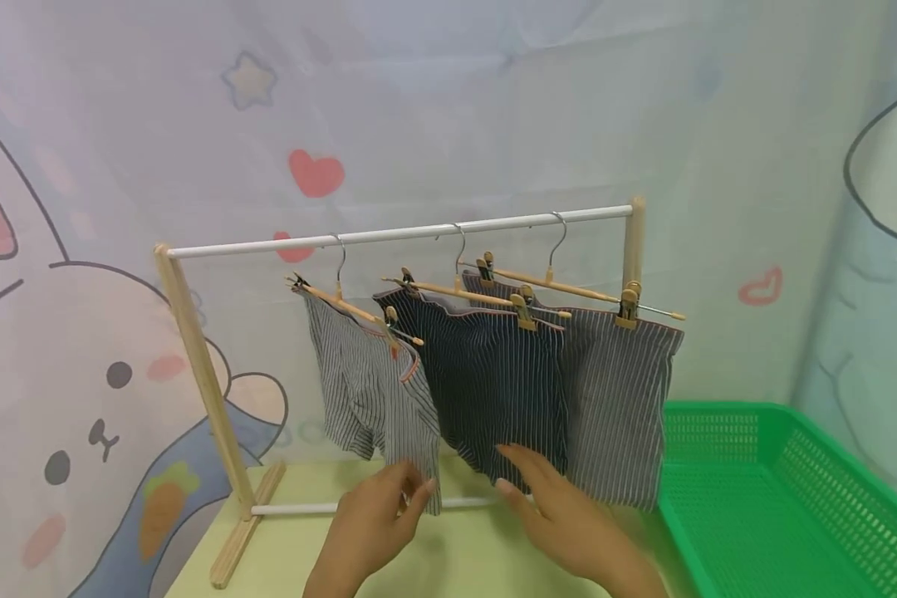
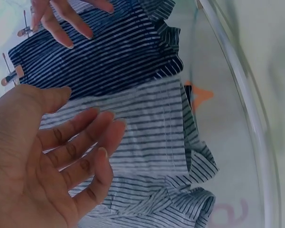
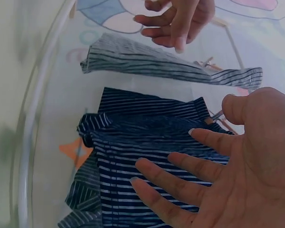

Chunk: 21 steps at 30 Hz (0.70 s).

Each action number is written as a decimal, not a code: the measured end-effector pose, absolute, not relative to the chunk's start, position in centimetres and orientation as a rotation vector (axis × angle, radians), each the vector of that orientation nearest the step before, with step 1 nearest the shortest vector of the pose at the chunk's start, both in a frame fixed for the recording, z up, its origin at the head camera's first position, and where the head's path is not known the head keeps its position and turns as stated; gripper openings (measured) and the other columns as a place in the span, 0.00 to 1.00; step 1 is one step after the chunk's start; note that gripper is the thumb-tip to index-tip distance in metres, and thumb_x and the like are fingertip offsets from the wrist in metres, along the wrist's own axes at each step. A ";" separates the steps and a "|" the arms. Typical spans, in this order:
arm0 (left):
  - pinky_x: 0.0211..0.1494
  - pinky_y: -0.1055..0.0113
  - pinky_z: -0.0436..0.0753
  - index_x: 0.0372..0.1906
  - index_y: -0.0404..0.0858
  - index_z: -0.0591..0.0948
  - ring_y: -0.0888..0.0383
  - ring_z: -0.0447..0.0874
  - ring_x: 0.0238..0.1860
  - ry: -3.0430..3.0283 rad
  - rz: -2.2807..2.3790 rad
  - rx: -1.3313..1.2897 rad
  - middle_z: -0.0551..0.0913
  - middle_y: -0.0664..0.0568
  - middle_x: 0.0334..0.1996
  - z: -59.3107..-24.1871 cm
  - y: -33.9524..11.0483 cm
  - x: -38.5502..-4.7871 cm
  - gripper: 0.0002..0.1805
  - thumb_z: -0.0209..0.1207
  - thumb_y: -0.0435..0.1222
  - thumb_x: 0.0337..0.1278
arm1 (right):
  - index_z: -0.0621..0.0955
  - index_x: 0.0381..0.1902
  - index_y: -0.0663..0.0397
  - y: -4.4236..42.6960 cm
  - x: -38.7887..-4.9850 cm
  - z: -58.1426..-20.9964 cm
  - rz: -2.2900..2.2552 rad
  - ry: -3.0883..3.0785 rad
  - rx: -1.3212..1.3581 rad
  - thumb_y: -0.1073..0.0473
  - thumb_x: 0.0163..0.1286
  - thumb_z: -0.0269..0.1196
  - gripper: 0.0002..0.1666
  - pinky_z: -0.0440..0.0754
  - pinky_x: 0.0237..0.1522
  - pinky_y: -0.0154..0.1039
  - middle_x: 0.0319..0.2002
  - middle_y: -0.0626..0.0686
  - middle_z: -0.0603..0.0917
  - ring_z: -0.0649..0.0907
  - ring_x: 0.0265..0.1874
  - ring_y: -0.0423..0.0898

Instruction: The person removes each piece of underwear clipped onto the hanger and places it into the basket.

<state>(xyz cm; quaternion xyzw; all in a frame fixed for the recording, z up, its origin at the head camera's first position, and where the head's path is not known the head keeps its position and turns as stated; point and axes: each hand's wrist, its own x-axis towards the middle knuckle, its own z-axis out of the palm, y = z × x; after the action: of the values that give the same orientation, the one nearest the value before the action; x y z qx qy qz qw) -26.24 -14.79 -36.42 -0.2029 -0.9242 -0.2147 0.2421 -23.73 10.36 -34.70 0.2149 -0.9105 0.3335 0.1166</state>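
Observation:
Three striped shorts hang by clip hangers from a white rail: a light pair [image 1: 374,374] on the left, a dark navy pair [image 1: 493,374] in the middle, a grey pair [image 1: 620,399] on the right. My left hand [image 1: 377,519] is at the light pair's lower edge, fingers loosely bent; whether it touches the cloth I cannot tell. Below the navy pair is my right hand [image 1: 568,519], fingers spread. In the left wrist view my left hand [image 2: 52,156] is beside the light cloth [image 2: 147,128]; in the right wrist view my right hand [image 3: 228,166] faces the navy cloth [image 3: 147,142].
The wooden rack's left post [image 1: 205,382] stands on a pale yellow table [image 1: 299,548], with a lower white bar [image 1: 295,509] across it. A green plastic basket [image 1: 762,515] is at the right. Behind hangs a printed curtain [image 1: 433,124].

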 end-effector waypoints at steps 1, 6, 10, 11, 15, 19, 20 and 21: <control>0.26 0.74 0.72 0.32 0.53 0.79 0.72 0.76 0.26 -2.527 -0.592 -0.546 0.81 0.66 0.26 -36.7 -15.0 -26.2 0.10 0.57 0.50 0.69 | 0.66 0.74 0.42 10.1 -23.7 -34.8 0.992 -2.673 0.628 0.37 0.79 0.46 0.32 0.70 0.66 0.65 0.74 0.53 0.67 0.73 0.69 0.59; 0.26 0.74 0.73 0.36 0.51 0.81 0.72 0.76 0.26 -2.563 -0.615 -0.566 0.83 0.65 0.28 -37.3 -15.5 -26.0 0.11 0.55 0.51 0.70 | 0.63 0.76 0.39 8.7 -23.8 -35.1 1.045 -2.680 0.594 0.35 0.77 0.49 0.35 0.74 0.63 0.63 0.73 0.51 0.68 0.76 0.66 0.56; 0.27 0.73 0.75 0.38 0.51 0.81 0.69 0.80 0.28 -2.594 -0.615 -0.596 0.84 0.64 0.31 -37.0 -15.9 -26.0 0.13 0.53 0.53 0.71 | 0.58 0.78 0.34 7.2 -24.1 -34.8 1.132 -2.630 0.562 0.33 0.75 0.49 0.38 0.80 0.57 0.59 0.75 0.47 0.65 0.80 0.62 0.55; 0.28 0.73 0.76 0.38 0.51 0.81 0.69 0.80 0.29 -2.595 -0.615 -0.596 0.84 0.64 0.31 -36.9 -16.1 -26.0 0.13 0.53 0.53 0.71 | 0.56 0.78 0.34 6.8 -24.2 -34.6 1.156 -2.609 0.564 0.33 0.75 0.50 0.39 0.82 0.54 0.58 0.75 0.47 0.65 0.81 0.61 0.55; 0.28 0.72 0.76 0.39 0.51 0.81 0.70 0.80 0.28 -2.593 -0.614 -0.586 0.85 0.63 0.31 -36.7 -16.5 -26.2 0.13 0.53 0.53 0.71 | 0.53 0.79 0.37 5.3 -24.7 -33.7 1.176 -2.535 0.580 0.33 0.74 0.52 0.42 0.84 0.51 0.54 0.76 0.50 0.64 0.81 0.60 0.54; 0.28 0.72 0.77 0.42 0.50 0.82 0.72 0.79 0.28 -2.596 -0.638 -0.592 0.86 0.62 0.33 -36.5 -16.6 -26.6 0.17 0.51 0.56 0.72 | 0.49 0.79 0.39 4.3 -25.6 -32.0 1.173 -2.478 0.616 0.36 0.74 0.54 0.45 0.85 0.50 0.51 0.76 0.53 0.63 0.81 0.60 0.55; 0.28 0.72 0.77 0.42 0.50 0.83 0.72 0.79 0.28 -2.597 -0.644 -0.593 0.87 0.62 0.33 -36.5 -16.6 -26.7 0.17 0.51 0.56 0.72 | 0.48 0.80 0.38 4.0 -25.9 -31.6 1.178 -2.470 0.625 0.36 0.74 0.55 0.46 0.85 0.50 0.51 0.76 0.53 0.63 0.81 0.60 0.56; 0.28 0.72 0.77 0.42 0.50 0.82 0.72 0.79 0.28 -2.598 -0.648 -0.593 0.87 0.62 0.33 -36.4 -16.7 -26.8 0.17 0.51 0.56 0.72 | 0.47 0.80 0.37 3.8 -26.2 -31.1 1.190 -2.459 0.635 0.36 0.74 0.55 0.46 0.85 0.51 0.51 0.76 0.54 0.62 0.81 0.61 0.56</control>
<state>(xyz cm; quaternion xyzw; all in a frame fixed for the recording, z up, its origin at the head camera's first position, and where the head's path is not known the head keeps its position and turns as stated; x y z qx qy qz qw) -26.84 -16.66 -36.37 -0.2118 -0.9286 -0.2316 0.1981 -26.22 3.76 -31.06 0.2231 -0.8644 0.4182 0.1677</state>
